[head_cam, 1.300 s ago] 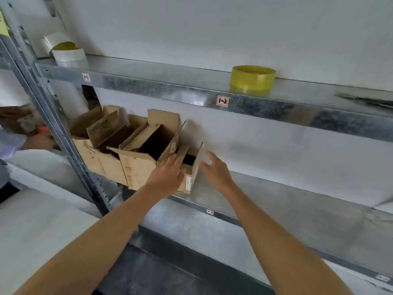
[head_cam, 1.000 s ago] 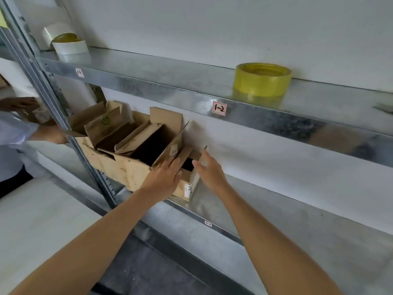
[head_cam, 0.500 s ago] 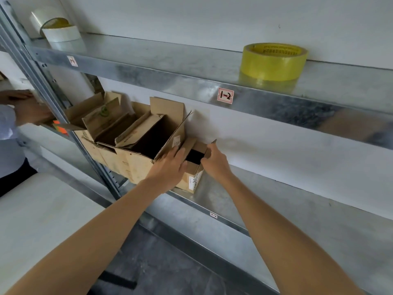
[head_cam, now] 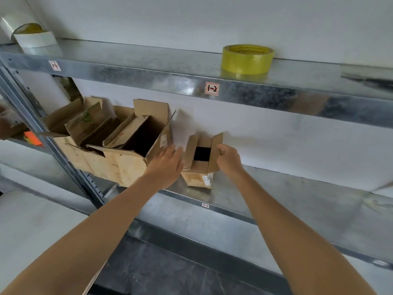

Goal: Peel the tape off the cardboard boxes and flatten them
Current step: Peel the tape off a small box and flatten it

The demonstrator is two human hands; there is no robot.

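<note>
At the far left a white tape roll (head_cam: 35, 40) sits on the top shelf (head_cam: 148, 67). Below it, on the lower shelf (head_cam: 297, 199), the big boxes (head_cam: 119, 158) stand with their flaps up. The left hand (head_cam: 168, 165) is flat with straight fingers, just beside the small box (head_cam: 202, 160) — it is blurry, so I cannot tell if it touches the left flap. The small box stands on the lower shelf near the front edge, with its top open. The right hand (head_cam: 228, 160) pinches its right flap between thumb and fingers.

To do this well, I think both hands should hold the box by its sides and lift it out, not tug one flap — thin card may tear.

A yellow tape roll (head_cam: 246, 59) sits on the top shelf at the right.

Any tape on the small box is hidden, and its bottom cannot be seen.
</note>
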